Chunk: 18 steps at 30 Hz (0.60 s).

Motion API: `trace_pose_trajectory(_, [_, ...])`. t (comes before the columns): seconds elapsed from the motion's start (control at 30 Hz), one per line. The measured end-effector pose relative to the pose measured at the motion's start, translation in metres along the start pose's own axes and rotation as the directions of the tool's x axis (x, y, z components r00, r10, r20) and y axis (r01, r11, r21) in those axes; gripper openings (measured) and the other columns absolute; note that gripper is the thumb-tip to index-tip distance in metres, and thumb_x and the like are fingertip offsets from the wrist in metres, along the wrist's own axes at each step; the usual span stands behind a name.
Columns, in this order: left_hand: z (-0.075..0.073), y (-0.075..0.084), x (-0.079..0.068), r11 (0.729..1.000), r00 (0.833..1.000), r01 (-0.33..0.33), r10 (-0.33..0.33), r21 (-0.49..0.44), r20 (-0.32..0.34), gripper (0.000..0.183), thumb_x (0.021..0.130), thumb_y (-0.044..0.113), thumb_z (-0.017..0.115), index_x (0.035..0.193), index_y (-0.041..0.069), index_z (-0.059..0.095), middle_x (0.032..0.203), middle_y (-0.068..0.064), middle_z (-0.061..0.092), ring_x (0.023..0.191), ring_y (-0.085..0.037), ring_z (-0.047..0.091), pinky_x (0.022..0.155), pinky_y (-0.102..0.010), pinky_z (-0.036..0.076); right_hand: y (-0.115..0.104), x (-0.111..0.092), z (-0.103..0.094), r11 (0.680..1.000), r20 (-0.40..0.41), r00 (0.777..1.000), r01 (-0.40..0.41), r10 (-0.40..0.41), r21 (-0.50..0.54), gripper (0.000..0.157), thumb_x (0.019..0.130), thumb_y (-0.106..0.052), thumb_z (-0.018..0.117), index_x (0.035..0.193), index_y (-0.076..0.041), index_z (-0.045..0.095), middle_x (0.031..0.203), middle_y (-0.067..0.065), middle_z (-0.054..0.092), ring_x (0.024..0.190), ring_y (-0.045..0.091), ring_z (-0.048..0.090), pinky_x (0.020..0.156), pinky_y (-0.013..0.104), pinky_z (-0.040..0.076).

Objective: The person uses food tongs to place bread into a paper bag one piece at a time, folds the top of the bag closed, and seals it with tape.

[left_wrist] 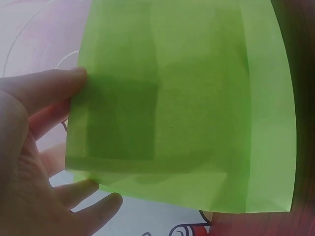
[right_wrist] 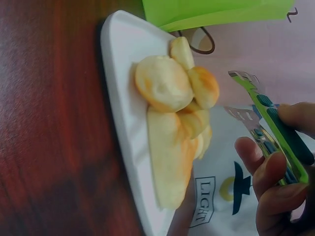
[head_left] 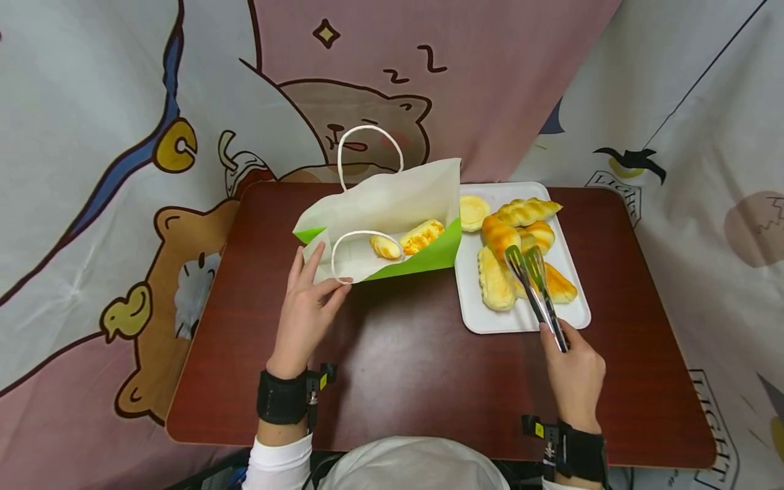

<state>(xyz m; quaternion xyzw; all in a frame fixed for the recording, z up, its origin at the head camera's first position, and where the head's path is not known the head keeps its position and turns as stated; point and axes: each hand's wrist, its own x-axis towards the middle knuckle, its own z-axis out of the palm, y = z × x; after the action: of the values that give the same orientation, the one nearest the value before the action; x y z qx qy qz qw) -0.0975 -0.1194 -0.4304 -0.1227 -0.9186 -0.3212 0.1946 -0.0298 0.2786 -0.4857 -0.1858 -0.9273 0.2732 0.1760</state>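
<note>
A paper bag, green outside and white inside (head_left: 404, 187), stands with its mouth open and two white rope handles up. My left hand (head_left: 306, 313) holds its left edge, the thumb on the near green side (left_wrist: 197, 98). Inside lie two pieces of bread (head_left: 422, 237). In my right hand (head_left: 576, 374) is a pair of metal tongs (head_left: 542, 306) with green on the arms. Their tips are spread over the breads on a white tray (head_left: 473, 318), and the right wrist view shows nothing between the tongs' arms (right_wrist: 268, 115).
Several breads, long rolls and round buns (right_wrist: 165, 83), are heaped on the tray, right beside the bag. Both stand on a dark red wooden table (head_left: 404, 367). A cartoon-printed cloth (head_left: 490, 82) hangs behind the table and at its sides.
</note>
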Motion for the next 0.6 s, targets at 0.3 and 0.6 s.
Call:
trace_pose_trajectory(0.3, [-0.001, 0.001, 0.002, 1.000, 1.000, -0.010, 0.010, 0.001, -0.001, 0.010, 0.078, 0.016, 0.078, 0.087, 0.011, 0.078, 0.146, -0.015, 0.040, 0.139, -0.036, 0.013, 0.102, -0.063, 0.031, 0.012, 0.005, 0.009, 0.997, 0.096, 0.993, -0.071, 0.074, -0.031, 0.046, 0.092, -0.035, 0.061, 0.118, 0.002, 0.065, 0.094, 0.027, 0.069, 0.073, 0.038, 0.059, 0.062, 0.051, 0.042])
trace_pose_trajectory(0.6, [-0.001, 0.002, 0.001, 1.000, 1.000, -0.012, 0.012, 0.007, 0.009, 0.010, 0.078, 0.015, 0.078, 0.087, 0.011, 0.078, 0.147, -0.015, 0.039, 0.139, -0.035, 0.012, 0.102, -0.063, 0.031, 0.019, 0.011, 0.015, 0.995, 0.143, 0.985, -0.100, 0.102, -0.021, 0.049, 0.092, -0.038, 0.058, 0.120, 0.002, 0.063, 0.101, 0.029, 0.067, 0.083, 0.043, 0.058, 0.072, 0.055, 0.044])
